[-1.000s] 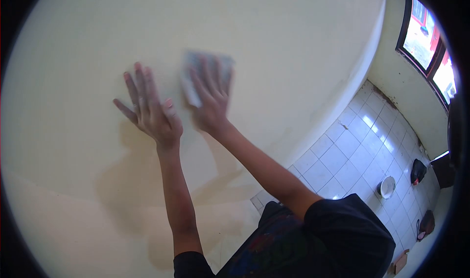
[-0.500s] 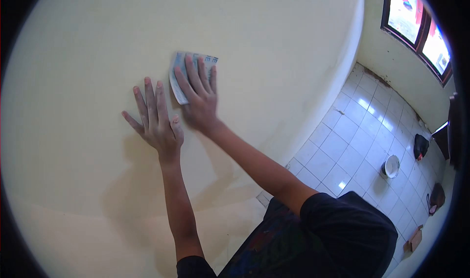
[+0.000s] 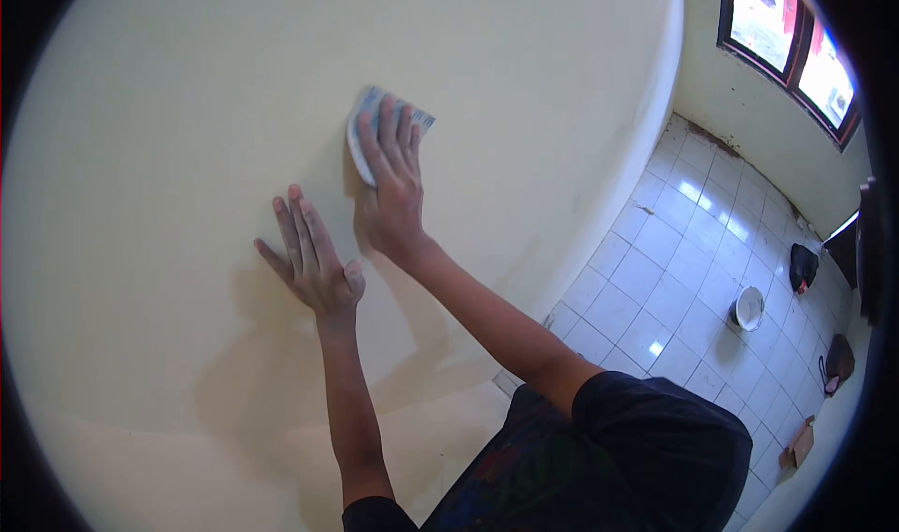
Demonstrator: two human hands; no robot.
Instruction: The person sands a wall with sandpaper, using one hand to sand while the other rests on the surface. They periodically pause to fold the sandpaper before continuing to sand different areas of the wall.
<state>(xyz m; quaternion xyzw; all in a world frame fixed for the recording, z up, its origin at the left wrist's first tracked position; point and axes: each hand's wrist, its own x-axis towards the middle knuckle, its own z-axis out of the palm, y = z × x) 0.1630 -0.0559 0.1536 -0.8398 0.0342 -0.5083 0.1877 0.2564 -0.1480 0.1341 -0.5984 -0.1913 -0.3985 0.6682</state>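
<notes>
sandpaper (image 3: 361,137) mostly under right hand (image 3: 393,199)

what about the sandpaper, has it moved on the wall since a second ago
yes: under the right hand the sandpaper has slid a little up the wall, farther above the floor tiles.

Right hand (image 3: 393,195) presses sandpaper (image 3: 365,125) flat on wall (image 3: 187,110).

Shirt: a black T-shirt (image 3: 674,457), far back from the fingers.
Sleeves: short and black. The right sleeve (image 3: 637,406) is wide and loose. The left sleeve (image 3: 375,515) just peeks in.
Print: faint red and green marks on the shirt front (image 3: 524,466).
Arms: bare from fingers to sleeves.
Hands: left hand (image 3: 316,260) and right hand (image 3: 393,195), both bare.
</notes>
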